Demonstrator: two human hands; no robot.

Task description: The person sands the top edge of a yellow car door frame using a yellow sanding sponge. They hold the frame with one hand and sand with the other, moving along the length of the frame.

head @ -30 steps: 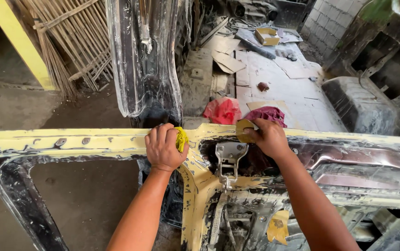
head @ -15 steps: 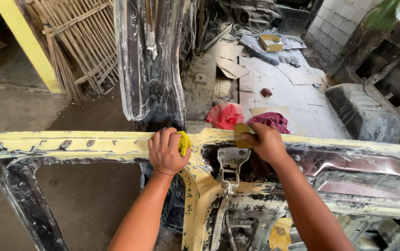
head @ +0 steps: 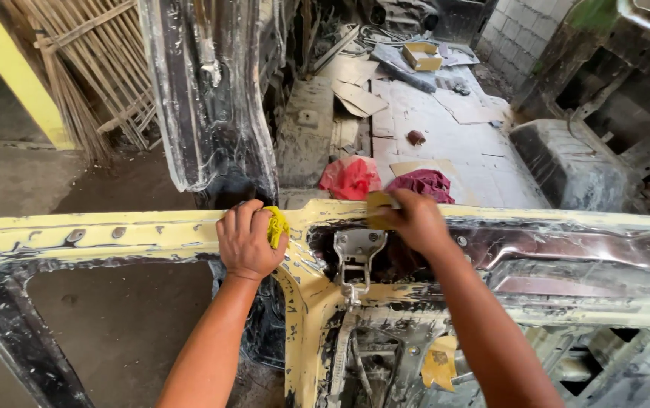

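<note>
The stripped vehicle door frame (head: pixel 151 230), coated in pale yellow with patches of dark bare metal, runs across the view from 9 o'clock to 3 o'clock, and both hands work along its top edge. Behind it, from 10 to 12 o'clock, a dark glossy body pillar (head: pixel 211 106) stands upright, and beyond that a floor of flattened cardboard sheets (head: pixel 446 128) stretches toward 1 o'clock. A grey wheel-arch panel (head: pixel 574 166) sits at 2 o'clock, and a lean of bamboo slats (head: pixel 91 83) with a yellow post fills 10 o'clock.

The step in hand looks like rubbing down the yellow coat near the door latch (head: pixel 356 253), which hangs just below the edge at the centre. The left hand (head: pixel 248 240) is clenched around a yellow rag (head: pixel 276 225), pressed on the frame just left of centre. The right hand (head: pixel 415 221) grasps a small tan sanding block (head: pixel 378 205), held against the edge above the latch.

The next stroke probably calls for firm, even pressure along the edge, with the left hand bracing the frame.

A red cloth (head: pixel 351 177) and a maroon cloth (head: pixel 424 183) lie on the cardboard just past the frame at 12 o'clock. A small open tan carton (head: pixel 421 54), box-shaped, sits far back at 1 o'clock; no label can be made out on it
</note>
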